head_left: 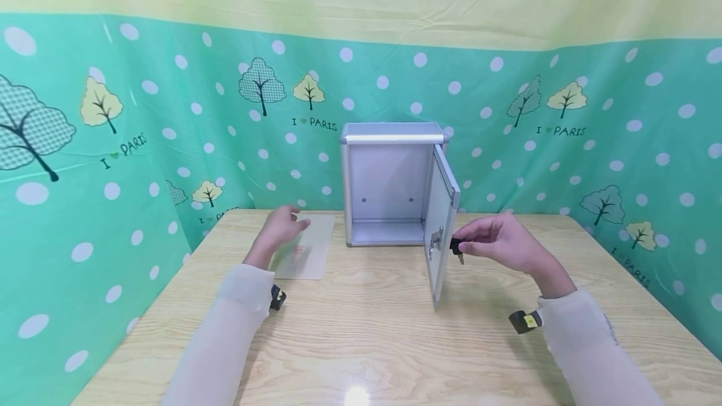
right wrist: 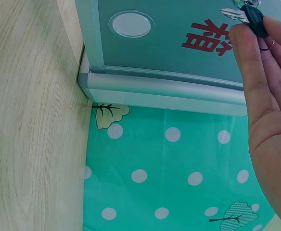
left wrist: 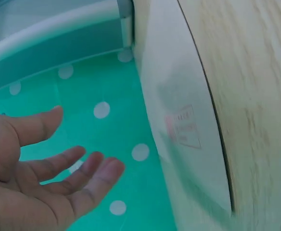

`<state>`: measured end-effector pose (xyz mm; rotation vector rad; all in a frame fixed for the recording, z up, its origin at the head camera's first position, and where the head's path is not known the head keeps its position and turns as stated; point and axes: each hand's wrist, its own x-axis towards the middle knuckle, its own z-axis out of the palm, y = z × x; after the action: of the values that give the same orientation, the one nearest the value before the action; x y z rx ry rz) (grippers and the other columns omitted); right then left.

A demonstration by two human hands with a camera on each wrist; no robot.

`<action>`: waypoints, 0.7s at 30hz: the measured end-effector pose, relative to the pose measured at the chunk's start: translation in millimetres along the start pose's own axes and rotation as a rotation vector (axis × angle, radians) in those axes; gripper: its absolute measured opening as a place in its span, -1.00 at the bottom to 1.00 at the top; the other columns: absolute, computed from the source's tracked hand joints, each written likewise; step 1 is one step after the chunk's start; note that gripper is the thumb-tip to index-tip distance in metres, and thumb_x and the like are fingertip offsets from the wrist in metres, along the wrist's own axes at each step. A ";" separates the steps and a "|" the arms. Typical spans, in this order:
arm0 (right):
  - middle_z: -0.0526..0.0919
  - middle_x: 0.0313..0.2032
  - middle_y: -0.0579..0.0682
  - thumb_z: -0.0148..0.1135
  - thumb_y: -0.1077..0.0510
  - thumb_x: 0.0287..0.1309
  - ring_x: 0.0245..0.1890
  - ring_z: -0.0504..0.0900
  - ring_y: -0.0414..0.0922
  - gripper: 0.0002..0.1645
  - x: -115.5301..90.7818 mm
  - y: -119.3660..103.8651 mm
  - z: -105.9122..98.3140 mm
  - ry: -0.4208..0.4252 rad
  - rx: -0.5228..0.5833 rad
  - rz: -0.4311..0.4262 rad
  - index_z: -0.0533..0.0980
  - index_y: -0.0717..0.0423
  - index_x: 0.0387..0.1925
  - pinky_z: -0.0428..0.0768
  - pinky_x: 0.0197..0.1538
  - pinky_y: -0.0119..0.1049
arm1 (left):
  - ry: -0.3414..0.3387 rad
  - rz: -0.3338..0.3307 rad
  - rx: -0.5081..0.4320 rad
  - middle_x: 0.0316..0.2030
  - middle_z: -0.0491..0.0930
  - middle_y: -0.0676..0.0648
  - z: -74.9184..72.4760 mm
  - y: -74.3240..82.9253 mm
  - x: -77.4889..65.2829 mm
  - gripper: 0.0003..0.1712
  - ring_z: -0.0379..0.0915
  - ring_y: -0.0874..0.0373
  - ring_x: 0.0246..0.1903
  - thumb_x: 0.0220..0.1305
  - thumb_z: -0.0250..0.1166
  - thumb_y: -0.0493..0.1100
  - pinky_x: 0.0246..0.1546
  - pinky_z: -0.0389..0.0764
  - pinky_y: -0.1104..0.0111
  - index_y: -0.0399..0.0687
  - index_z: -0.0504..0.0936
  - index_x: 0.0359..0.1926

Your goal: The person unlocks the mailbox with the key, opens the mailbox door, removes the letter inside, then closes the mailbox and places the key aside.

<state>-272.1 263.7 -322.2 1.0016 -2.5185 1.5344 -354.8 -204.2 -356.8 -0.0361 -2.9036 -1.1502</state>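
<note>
At the left, the left hand (head_left: 280,227) hangs over the far left part of a flat, pale envelope (head_left: 316,249), its fingers loosely bent, the thumb spread away from them, holding nothing. The envelope lies on the surface (head_left: 361,324) below and to the right of those fingers, its long axis running away from the person; this hand is much the nearer. A pink printed frame (left wrist: 185,126) marks it.

Just right of the envelope stands an upright metal box (head_left: 389,180), opening toward the person, its left wall between the envelope and the interior. The door (head_left: 442,205) hangs swung out from the right side, standing between the opening and the right hand (head_left: 504,243). That hand's fingers pinch a black-headed key (right wrist: 254,20) beside the door's outer face. Polka-dot cloth (head_left: 316,168) hangs behind.
</note>
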 end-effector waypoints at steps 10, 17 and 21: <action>0.78 -0.15 0.18 0.42 0.34 0.20 -0.20 0.79 -0.11 -0.77 0.2 0.4 0.8 0.003 -0.013 0.020 0.70 0.32 -0.09 0.77 -0.10 -0.30 | 0.120 0.166 -0.118 0.27 0.46 -0.40 17.6 8.1 5.9 -0.36 0.42 -0.30 0.25 0.53 0.20 -0.08 0.23 0.56 -0.05 -0.36 0.30 0.44; 0.79 -0.16 0.14 0.42 0.35 0.20 -0.21 0.80 -0.09 -0.78 0.2 1.4 -0.1 0.008 -0.016 0.009 0.70 0.32 -0.10 0.77 -0.11 -0.28 | 0.194 0.287 -0.240 0.24 0.48 -0.34 27.4 19.0 7.6 -0.39 0.46 -0.23 0.23 0.48 0.26 -0.14 0.26 0.56 0.03 -0.30 0.35 0.42; 0.79 -0.17 0.13 0.41 0.35 0.20 -0.21 0.80 -0.08 -0.79 0.0 1.6 -0.3 0.006 -0.019 0.005 0.70 0.31 -0.11 0.78 -0.11 -0.27 | 0.215 0.363 -0.287 0.18 0.52 -0.30 36.5 28.5 8.7 -0.41 0.48 -0.18 0.21 0.42 0.32 -0.22 0.27 0.57 0.11 -0.30 0.40 0.38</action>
<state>-273.0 264.4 -323.3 0.9879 -2.5284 1.5089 -363.0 -158.3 -363.6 -0.3977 -2.3957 -1.3848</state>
